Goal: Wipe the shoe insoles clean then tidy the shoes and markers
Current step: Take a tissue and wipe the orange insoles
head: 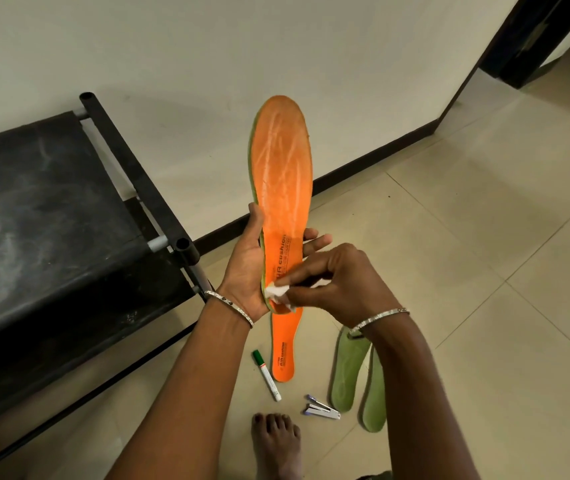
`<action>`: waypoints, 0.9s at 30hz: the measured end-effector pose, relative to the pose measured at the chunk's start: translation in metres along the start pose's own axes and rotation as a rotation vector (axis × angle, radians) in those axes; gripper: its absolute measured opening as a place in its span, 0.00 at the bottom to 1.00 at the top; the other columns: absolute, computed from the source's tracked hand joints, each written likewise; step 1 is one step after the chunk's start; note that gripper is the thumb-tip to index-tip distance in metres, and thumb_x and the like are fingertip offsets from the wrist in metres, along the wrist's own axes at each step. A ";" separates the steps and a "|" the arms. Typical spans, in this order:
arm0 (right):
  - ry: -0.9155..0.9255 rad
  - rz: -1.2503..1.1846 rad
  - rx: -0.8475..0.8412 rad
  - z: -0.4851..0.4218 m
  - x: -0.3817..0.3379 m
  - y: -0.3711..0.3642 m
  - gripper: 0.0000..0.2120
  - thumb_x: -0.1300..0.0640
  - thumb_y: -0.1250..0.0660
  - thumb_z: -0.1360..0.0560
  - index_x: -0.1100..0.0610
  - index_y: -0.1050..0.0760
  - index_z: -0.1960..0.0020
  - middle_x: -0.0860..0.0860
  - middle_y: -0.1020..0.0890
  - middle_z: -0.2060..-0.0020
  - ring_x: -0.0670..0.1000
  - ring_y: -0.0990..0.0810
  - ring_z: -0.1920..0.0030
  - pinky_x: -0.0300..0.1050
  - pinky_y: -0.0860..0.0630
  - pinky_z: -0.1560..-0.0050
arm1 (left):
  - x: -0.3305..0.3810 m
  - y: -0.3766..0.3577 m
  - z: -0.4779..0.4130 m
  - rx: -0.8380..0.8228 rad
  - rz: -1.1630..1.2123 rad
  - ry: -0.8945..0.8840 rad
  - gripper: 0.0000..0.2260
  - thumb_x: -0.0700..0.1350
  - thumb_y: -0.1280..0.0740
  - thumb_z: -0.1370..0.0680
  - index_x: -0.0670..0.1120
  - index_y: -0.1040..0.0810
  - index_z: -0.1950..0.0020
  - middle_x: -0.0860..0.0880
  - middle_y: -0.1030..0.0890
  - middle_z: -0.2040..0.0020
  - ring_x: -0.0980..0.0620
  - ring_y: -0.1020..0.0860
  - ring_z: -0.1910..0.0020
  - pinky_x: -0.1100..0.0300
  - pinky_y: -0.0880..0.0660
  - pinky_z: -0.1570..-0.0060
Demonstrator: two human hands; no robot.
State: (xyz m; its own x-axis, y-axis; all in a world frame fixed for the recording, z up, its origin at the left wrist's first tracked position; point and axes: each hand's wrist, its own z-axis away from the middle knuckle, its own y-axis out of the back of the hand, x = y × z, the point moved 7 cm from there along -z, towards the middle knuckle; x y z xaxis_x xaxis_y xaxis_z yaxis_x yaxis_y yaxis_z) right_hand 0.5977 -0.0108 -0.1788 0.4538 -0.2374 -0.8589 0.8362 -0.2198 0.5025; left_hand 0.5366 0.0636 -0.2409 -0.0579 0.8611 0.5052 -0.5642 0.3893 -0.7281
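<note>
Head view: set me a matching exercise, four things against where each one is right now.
1 white tissue
2 green-capped marker
3 green insoles
4 worn orange insole

A held up in the left hand
B on the floor, left of the second orange insole
C pinched by the right hand
D on the floor, partly behind the right forearm

Pairs: 1-C, 2-B, 3-D, 4-A

Pale tiled floor [484,237] with an orange insole [285,348], a marker [267,375] (green cap), a small stapler [323,410], two green insoles [347,372]
</note>
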 end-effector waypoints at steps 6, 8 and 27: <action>0.078 -0.025 0.226 -0.003 -0.004 0.003 0.07 0.59 0.22 0.31 0.53 0.13 0.53 0.45 0.13 0.59 0.44 0.16 0.58 0.47 0.19 0.49 | 0.001 -0.001 0.002 0.035 0.025 -0.016 0.38 0.72 0.46 0.23 0.38 0.22 0.39 0.38 0.18 0.42 0.41 0.18 0.43 0.45 0.23 0.39; 0.125 -0.023 0.393 -0.002 -0.008 0.006 0.06 0.59 0.23 0.30 0.53 0.13 0.54 0.46 0.14 0.60 0.45 0.17 0.58 0.49 0.19 0.52 | -0.001 -0.001 0.002 0.067 0.044 -0.033 0.35 0.70 0.44 0.22 0.39 0.20 0.39 0.40 0.18 0.45 0.42 0.17 0.47 0.46 0.22 0.43; 0.073 -0.184 0.577 0.002 0.011 0.026 0.06 0.63 0.27 0.28 0.55 0.15 0.54 0.49 0.17 0.55 0.52 0.15 0.56 0.51 0.16 0.63 | 0.000 -0.007 0.010 0.067 -0.091 -0.011 0.27 0.66 0.49 0.19 0.50 0.22 0.35 0.44 0.15 0.44 0.46 0.15 0.49 0.51 0.19 0.52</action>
State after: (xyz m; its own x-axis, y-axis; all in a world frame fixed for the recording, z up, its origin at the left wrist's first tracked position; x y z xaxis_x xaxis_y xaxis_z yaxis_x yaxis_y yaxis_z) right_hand 0.6243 -0.0208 -0.1748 0.3544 -0.0861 -0.9311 0.6103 -0.7332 0.3001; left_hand 0.5326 0.0580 -0.2316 -0.0123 0.8194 0.5730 -0.6215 0.4427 -0.6463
